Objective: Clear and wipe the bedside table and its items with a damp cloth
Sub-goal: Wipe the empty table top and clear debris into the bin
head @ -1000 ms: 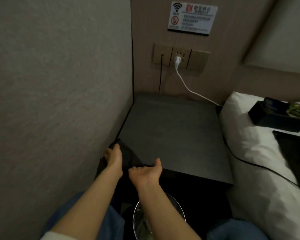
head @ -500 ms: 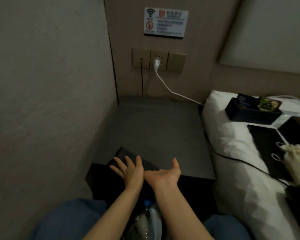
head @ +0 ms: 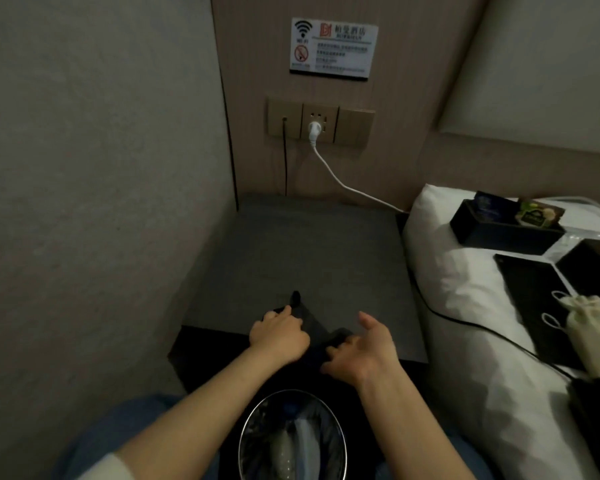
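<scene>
Head view: the dark cloth lies at the bench's front edge, likely so crumbs sweep off toward the bin just below that edge. The left hand presses it, fingers curled over. The right hand cups, palm up, holding nothing.

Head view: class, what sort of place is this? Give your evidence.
Probably a hotel bedroom: a wall notice with Wi-Fi and no-smoking symbols hangs above a bedside table, beside a white bed.
</scene>
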